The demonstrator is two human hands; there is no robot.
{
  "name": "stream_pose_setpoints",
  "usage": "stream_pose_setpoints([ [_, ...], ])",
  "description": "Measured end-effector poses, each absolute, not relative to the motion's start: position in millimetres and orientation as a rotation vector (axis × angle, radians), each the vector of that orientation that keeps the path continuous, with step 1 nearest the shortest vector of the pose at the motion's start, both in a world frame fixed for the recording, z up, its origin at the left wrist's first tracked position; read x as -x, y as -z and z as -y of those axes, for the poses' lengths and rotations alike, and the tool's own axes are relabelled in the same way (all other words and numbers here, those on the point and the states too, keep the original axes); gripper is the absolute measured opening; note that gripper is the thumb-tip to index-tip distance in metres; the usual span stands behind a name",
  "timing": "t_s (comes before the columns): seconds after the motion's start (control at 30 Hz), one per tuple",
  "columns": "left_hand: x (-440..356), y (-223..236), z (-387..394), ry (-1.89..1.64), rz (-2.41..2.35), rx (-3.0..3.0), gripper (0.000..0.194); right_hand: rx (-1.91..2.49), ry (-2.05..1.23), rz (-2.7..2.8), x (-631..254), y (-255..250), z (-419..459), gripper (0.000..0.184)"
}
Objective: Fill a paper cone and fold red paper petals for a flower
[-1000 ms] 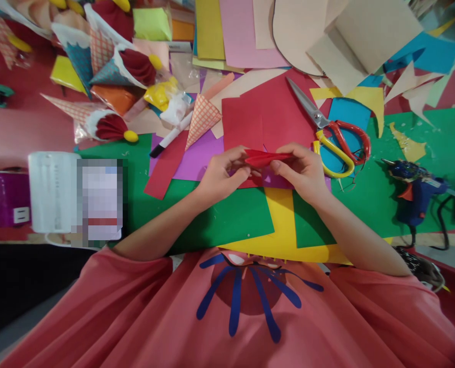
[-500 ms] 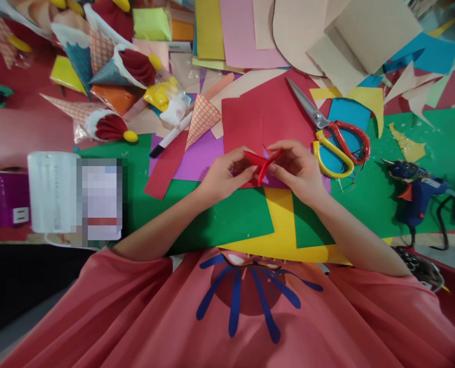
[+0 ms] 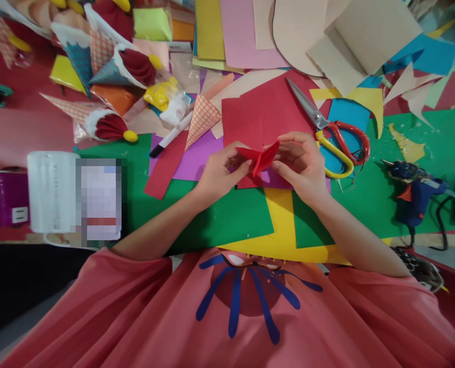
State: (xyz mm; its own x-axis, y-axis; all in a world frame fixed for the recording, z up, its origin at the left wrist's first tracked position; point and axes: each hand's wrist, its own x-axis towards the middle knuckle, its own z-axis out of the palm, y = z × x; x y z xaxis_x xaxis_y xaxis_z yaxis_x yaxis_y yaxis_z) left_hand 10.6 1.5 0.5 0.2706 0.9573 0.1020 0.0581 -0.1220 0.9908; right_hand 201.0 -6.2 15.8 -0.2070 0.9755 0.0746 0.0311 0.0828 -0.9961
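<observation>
A small folded piece of red craft paper (image 3: 263, 158) is held up over the middle of the work surface, its flaps spread like a V. My left hand (image 3: 221, 171) pinches its left side between thumb and fingers. On the other side, my right hand (image 3: 302, 166) is curled at the right flap, thumb below and fingertips at the upper corner. Beneath the hands lie a red sheet (image 3: 250, 117) and a purple sheet (image 3: 200, 158). Scissors (image 3: 321, 122) with one yellow and one red handle lie just beyond my right hand, blades pointing away.
A checked paper cone (image 3: 204, 120) and a marker (image 3: 169, 138) lie left of centre. Several decorated cones (image 3: 108, 122) crowd the far left. A phone (image 3: 100, 199) sits near a white box-like object (image 3: 53, 191). At right is a blue glue gun (image 3: 416, 199); green sheets (image 3: 208, 225) cover the front.
The folded red paper has turned and its right flap now opens wider toward me. My right hand has shifted slightly right and its grip looks looser; my left hand moved slightly left.
</observation>
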Motion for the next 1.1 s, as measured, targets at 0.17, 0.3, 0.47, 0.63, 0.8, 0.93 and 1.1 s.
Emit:
stream_pose_setpoints([
  [0.17, -11.2, -1.0, -2.3, -1.107, -1.102, -1.473, 0.039, 1.059, -1.293, 1.406, -199.9, -16.7, 7.2, 0.033],
  [0.3, -11.3, -5.9, -2.4, -1.125, -1.133, -1.509, 0.031, 1.094, -1.264, 1.405, -200.6, -16.6, 6.9, 0.032],
  [0.47, -10.6, -9.4, -1.5, -1.074, -1.136, -1.547, 0.022, 1.122, -1.166, 1.585, -201.6, -18.3, 6.2, 0.021],
  [0.63, -8.8, -11.7, -1.4, -0.961, -1.054, -1.687, 0.02, 1.091, -1.015, 1.818, -201.8, -18.6, 4.5, 0.01],
  [0.8, -8.4, -13.0, -1.3, -0.833, -0.963, -1.697, 0.024, 1.089, -1.045, 1.843, -201.0, -19.9, 5.8, 0.011],
  [0.93, -10.0, -10.1, -0.7, -0.891, -0.914, -1.729, 0.03, 1.099, -1.04, 1.824, -199.7, -21.8, 9.5, 0.013],
  [1.1, -10.4, -7.8, 2.2, -0.862, -0.932, -1.777, 0.037, 1.051, -1.027, 1.825, -199.2, -22.3, 9.4, 0.016],
])
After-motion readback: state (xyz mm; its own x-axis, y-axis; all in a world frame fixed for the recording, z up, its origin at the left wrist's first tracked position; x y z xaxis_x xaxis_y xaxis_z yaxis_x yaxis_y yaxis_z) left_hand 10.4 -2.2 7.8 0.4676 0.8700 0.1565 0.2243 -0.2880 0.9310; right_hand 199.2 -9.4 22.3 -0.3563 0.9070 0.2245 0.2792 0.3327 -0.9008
